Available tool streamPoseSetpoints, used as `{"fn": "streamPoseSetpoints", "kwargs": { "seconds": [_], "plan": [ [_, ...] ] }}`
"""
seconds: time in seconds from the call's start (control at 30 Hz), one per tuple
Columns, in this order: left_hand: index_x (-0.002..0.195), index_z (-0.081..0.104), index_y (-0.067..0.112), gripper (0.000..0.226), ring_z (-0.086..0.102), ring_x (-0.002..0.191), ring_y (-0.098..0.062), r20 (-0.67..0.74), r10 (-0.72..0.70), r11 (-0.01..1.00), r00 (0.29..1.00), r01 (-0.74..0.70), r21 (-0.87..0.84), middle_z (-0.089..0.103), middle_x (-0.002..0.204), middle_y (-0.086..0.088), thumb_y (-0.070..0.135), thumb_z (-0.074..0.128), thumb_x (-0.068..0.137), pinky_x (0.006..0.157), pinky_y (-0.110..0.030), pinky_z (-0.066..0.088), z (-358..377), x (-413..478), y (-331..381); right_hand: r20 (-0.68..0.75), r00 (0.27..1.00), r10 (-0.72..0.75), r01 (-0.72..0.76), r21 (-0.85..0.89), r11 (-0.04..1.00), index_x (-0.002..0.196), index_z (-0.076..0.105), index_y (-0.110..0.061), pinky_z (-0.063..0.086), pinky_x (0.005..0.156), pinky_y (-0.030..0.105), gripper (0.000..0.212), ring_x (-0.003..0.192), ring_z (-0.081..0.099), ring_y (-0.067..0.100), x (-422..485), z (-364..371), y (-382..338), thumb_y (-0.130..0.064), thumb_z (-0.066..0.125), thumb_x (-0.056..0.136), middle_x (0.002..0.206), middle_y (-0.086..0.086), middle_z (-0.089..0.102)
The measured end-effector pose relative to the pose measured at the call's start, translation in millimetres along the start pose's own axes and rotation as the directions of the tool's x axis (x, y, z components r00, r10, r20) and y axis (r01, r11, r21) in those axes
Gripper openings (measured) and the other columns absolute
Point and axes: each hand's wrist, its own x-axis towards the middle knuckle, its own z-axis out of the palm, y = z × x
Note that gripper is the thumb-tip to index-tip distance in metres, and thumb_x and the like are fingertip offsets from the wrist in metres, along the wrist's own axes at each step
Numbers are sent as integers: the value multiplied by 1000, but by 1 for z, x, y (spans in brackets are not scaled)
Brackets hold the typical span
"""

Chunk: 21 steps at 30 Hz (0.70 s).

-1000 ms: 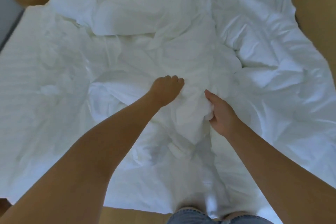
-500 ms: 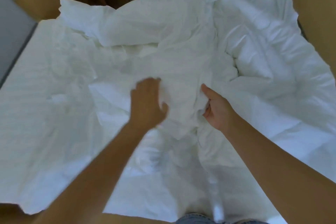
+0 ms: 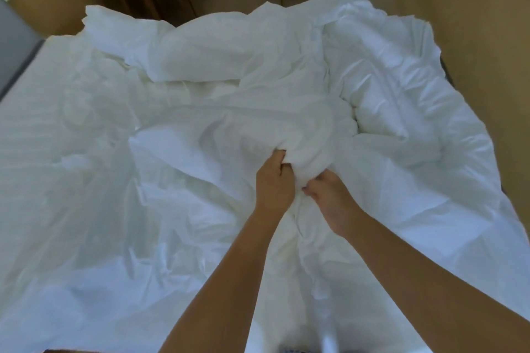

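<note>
White crumpled cloth duvet [image 3: 258, 112] is clamped at its middle in curled fingers of left hand [image 3: 274, 182] and right hand [image 3: 329, 198]. Judged soft and light, it is best gripped by bunched folds.

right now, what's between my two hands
A bunched fold of white duvet, gripped by the left hand and the right hand; the head view shows it.

hands: left hand [image 3: 274, 180], right hand [image 3: 329, 195] both grip bunched white duvet [image 3: 301, 152] | side by side

bunched duvet [image 3: 286, 112] ahead; flatter sheet [image 3: 71, 180] left
</note>
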Motion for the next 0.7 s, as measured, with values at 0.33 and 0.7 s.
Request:
{"fn": "streamPoseSetpoints", "kwargs": {
  "seconds": [0.33, 0.7],
  "plan": [
    [79, 54, -8, 18, 46, 64, -8, -54, 58, 941, 997, -72, -330, 51, 68, -4, 4, 47, 91, 62, -22, 39, -34, 7, 68, 26, 953, -302, 278, -475, 835, 125, 55, -8, 44, 73, 12, 35, 92, 59, 13, 23, -2, -38, -27, 53, 96, 102, 1, 60],
    [77, 51, -9, 24, 46, 68, -16, 17, 79, 960, 997, -72, -269, 50, 72, -12, 10, 48, 92, 65, -30, 38, -21, 16, 84, 37, 978, -207, 175, -689, 703, 63, 32, -30, 35, 52, 10, 37, 54, 36, 0, 45, -5, -55, -22, 46, 96, 62, -13, 37]
  ]
}}
